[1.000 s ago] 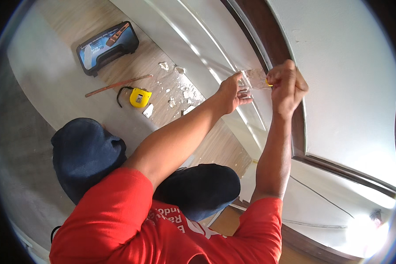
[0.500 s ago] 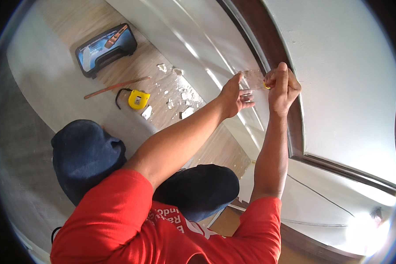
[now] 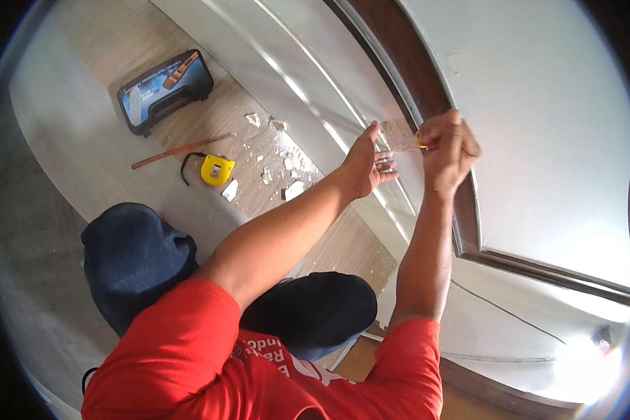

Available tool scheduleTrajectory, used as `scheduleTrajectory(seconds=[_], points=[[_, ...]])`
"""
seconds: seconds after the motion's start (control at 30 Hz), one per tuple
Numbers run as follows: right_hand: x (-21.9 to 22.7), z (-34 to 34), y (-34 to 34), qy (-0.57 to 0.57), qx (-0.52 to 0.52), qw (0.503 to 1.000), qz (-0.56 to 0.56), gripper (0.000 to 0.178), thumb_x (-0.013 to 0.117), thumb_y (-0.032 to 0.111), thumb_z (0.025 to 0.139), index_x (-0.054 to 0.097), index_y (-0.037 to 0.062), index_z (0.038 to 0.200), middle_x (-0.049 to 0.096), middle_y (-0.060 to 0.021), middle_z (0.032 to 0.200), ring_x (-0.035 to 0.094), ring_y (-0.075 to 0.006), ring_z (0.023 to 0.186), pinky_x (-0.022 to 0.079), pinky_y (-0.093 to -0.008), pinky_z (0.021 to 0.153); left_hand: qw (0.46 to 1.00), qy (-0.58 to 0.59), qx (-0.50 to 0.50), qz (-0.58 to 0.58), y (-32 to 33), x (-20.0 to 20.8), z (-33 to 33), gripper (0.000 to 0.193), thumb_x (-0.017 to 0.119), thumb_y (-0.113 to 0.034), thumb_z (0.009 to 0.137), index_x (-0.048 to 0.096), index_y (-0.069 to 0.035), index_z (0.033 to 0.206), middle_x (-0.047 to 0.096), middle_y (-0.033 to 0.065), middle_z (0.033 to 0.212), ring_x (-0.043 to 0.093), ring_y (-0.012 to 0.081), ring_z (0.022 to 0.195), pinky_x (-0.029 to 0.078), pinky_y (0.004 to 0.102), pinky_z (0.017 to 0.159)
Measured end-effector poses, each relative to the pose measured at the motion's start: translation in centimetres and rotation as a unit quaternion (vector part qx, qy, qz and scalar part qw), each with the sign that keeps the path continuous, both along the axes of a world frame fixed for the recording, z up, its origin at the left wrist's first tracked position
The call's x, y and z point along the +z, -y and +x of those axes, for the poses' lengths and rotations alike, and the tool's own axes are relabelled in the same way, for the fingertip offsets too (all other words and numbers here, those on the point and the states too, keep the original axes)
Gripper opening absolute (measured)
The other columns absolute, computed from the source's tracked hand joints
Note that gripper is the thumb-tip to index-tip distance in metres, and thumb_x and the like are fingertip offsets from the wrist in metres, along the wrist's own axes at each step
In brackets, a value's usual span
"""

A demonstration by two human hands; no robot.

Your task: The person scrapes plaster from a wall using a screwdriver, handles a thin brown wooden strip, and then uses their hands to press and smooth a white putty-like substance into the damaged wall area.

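In my right hand [image 3: 449, 152] is a scraper, its fingers wrapped round the yellow-and-red handle. The scraper's broad blade [image 3: 400, 135] points left, looks smeared and lies in front of the white panel. My left hand [image 3: 368, 164] is at the blade's left end, thumb up by the blade's edge and the other fingers stretched out below it. Whether the left thumb presses on the blade cannot be made out. Behind my right hand runs the dark brown frame [image 3: 427, 77].
Broken white chips [image 3: 294, 190] and dust lie on the wood-look floor along the panel's base. Left of them are a yellow tape measure [image 3: 218, 170], a thin brown stick [image 3: 182, 151] and a black tool case [image 3: 165, 91]. A bright lamp [image 3: 586, 369] shines at lower right.
My view has shifted slightly, so the floor things sit a little lower. Both hands stay at the blade; my right hand has tilted a little and moved slightly down with the scraper.
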State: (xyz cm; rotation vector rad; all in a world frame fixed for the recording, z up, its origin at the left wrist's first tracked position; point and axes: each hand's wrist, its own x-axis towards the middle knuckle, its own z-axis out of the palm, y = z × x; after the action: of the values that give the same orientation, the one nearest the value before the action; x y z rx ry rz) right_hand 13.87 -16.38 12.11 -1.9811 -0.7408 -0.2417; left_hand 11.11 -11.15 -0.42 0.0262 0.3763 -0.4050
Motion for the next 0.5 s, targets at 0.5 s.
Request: scheduleTrajectory(seconds=[0.5], points=[[-0.6, -0.2, 1.0, -0.003, 0.019, 0.994, 0.104, 0.049, 0.052, 0.023, 0.106, 0.056, 0.0004, 0.063, 0.056, -0.0049, 0.058, 0.049, -0.0099, 0.054, 0.037, -0.0264, 0.05, 1.0, -0.018, -0.009, 0.015, 1.0, -0.7, 0.2, 0.082, 0.041, -0.061, 0.1, 0.008, -0.016, 0.161, 0.029, 0.0283, 0.152, 0.047, 0.038, 0.122, 0.042, 0.0518, 0.107]])
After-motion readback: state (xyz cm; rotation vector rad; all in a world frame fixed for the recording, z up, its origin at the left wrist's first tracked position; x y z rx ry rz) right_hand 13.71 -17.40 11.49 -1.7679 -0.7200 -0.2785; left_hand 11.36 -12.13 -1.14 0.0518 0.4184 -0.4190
